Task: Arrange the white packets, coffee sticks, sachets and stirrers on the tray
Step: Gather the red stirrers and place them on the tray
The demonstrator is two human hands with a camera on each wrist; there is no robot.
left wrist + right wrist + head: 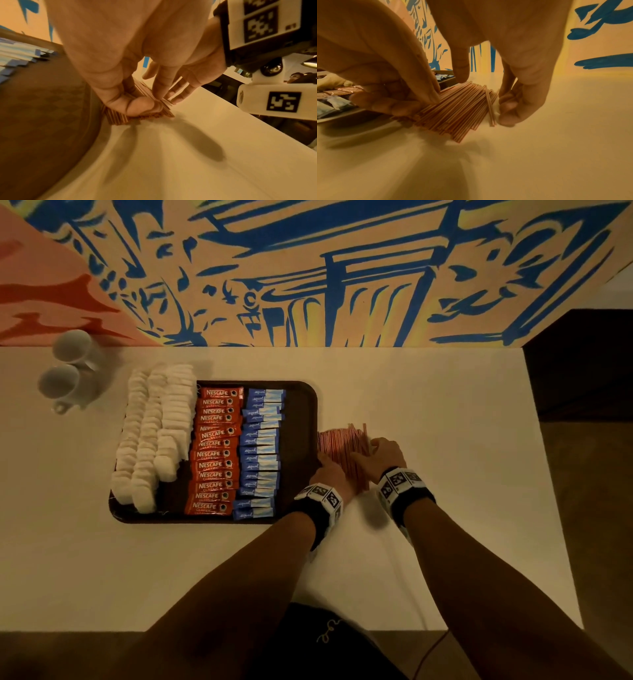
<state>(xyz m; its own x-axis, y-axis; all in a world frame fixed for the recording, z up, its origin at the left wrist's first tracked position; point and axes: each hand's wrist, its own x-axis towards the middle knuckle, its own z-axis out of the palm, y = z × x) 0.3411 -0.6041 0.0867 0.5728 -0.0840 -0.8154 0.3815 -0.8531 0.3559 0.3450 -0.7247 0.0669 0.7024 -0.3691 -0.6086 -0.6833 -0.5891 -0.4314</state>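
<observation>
Nearest the body, on the white bench just off the right edge of the dark brown plastic tray: a loose sheaf of thin red-and-white striped plastic stirrers, the one item not yet on the tray. Bracketed by both hands: left hand pressed against the tray-side edge of the sheaf, thumb and curled fingers pinching that side; right hand cupped on the far side, fingertips down on the bench and touching the outermost straws, thumb curving over the top. Gathering, by the look of it, rather than lifted; sheaf flat on the bench, ends uneven, one straw lying askew across the rest. Further in, on the tray: a bare strip of tray floor next to the stirrers, probably meant for them; then an overlapping column of blue paper sachets; then an overlapping column of red Nescafe coffee sticks; then three shingled rows of small white packets at the left, spilling slightly past the rim. Three of four groups laid out, so mostly done. Beyond the tray, far left: two white ceramic cups on their sides.
</observation>
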